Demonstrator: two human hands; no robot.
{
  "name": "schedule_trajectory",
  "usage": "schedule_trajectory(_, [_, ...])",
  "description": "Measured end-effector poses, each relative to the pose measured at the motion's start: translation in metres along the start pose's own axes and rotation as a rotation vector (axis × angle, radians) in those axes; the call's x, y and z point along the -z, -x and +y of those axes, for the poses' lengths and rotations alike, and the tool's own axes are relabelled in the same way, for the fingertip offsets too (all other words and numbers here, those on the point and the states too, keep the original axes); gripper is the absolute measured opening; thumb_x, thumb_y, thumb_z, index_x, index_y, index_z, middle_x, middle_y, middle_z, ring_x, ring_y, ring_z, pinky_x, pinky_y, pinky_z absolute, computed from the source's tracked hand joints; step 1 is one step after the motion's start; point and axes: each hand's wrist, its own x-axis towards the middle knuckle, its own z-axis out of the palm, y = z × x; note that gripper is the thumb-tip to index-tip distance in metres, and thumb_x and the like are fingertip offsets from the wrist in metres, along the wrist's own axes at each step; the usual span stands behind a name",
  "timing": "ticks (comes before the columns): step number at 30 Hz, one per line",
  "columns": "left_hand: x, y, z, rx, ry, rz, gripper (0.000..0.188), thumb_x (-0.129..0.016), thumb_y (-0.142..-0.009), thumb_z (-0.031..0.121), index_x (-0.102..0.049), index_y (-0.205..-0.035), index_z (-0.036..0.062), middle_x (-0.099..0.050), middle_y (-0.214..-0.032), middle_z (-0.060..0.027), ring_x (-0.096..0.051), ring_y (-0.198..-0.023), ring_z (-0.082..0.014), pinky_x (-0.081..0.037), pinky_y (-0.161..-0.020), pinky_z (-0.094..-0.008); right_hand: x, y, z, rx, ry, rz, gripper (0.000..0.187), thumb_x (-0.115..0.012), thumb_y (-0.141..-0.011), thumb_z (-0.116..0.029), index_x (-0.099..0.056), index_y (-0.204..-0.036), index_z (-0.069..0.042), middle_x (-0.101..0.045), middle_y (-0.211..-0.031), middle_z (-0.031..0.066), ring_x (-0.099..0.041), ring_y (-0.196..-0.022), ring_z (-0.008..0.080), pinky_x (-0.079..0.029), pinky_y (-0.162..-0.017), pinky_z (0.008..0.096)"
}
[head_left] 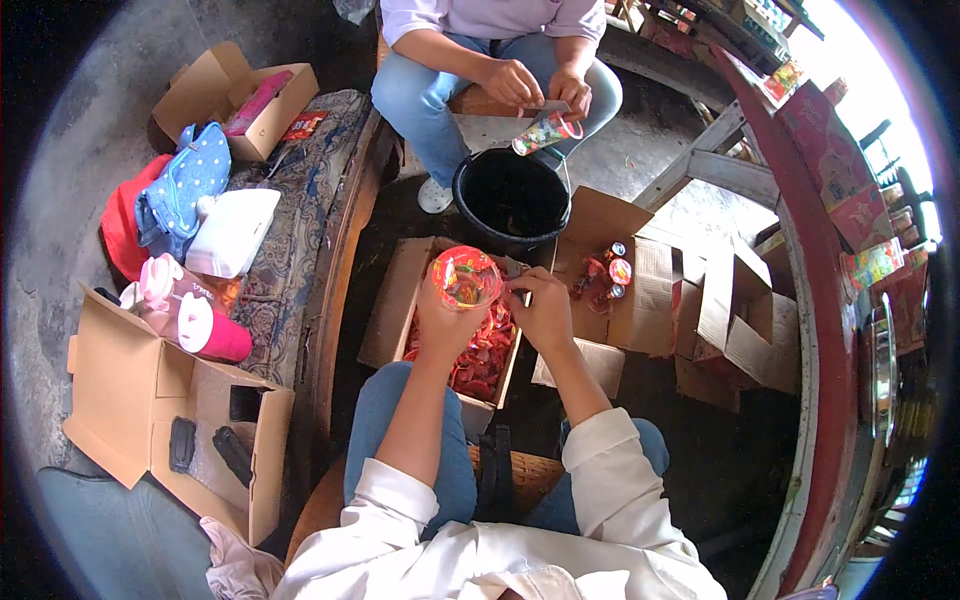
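My left hand is wrapped round a plastic cup with a red printed rim, its round end facing up. Close against the cup's right edge, my right hand has its fingers pinched together. A small greyish flat piece shows at those fingertips, too small to name. Beneath both hands stands an open cardboard box filled with red plastic scraps.
Opposite me a seated person's hands hold a printed cup above a black bucket. Right of my box, another carton holds several small cups. A cushioned bench with bags and tumblers runs along the left; a red-edged table borders the right.
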Motion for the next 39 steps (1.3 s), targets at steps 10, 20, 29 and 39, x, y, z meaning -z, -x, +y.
schedule_trajectory(10, [0.006, -0.001, -0.003, 0.027, 0.027, 0.095, 0.039, -0.075, -0.064, 0.004, -0.056, -0.098, 0.0035, -0.059, -0.085, -0.0033, -0.058, -0.074, -0.0102, -0.048, -0.066, -0.0236, -0.001, -0.002, -0.011, 0.011, -0.045, -0.063, 0.016, -0.072, -0.066, -0.012, -0.065, -0.077, -0.003, -0.06, -0.085, 0.0114, -0.06, -0.073, 0.0297, -0.048, -0.066, 0.0361])
schedule_trajectory(20, [0.002, 0.0, 0.005, 0.009, -0.05, -0.008, 0.04, -0.077, -0.063, 0.008, -0.057, -0.098, 0.0035, -0.062, -0.087, -0.0061, -0.06, -0.079, -0.0121, -0.049, -0.069, -0.0257, 0.023, -0.002, -0.014, 0.045, -0.15, 0.135, 0.015, -0.062, -0.066, 0.006, -0.05, -0.072, -0.002, -0.058, -0.077, 0.0108, -0.06, -0.067, 0.028, -0.048, -0.059, 0.0334])
schedule_trajectory(29, [-0.005, 0.004, 0.016, -0.175, -0.284, -0.145, 0.037, -0.076, -0.064, 0.01, -0.058, -0.096, 0.0033, -0.064, -0.087, -0.0102, -0.063, -0.08, -0.0204, -0.05, -0.072, -0.0326, 0.065, 0.005, -0.027, 0.446, 0.147, 0.295, 0.02, -0.063, -0.059, 0.004, -0.063, -0.076, -0.006, -0.06, -0.075, 0.005, -0.059, -0.071, 0.0233, -0.049, -0.061, 0.0339])
schedule_trajectory(39, [-0.005, 0.006, 0.035, -0.11, -0.188, -0.238, 0.04, -0.076, -0.062, 0.012, -0.058, -0.097, 0.003, -0.061, -0.091, -0.0123, -0.06, -0.085, -0.029, -0.048, -0.074, -0.0369, 0.071, 0.008, -0.03, 0.551, 0.288, 0.282, 0.014, -0.066, -0.06, -0.006, -0.063, -0.073, -0.007, -0.06, -0.079, 0.0022, -0.058, -0.075, 0.0203, -0.048, -0.064, 0.0328])
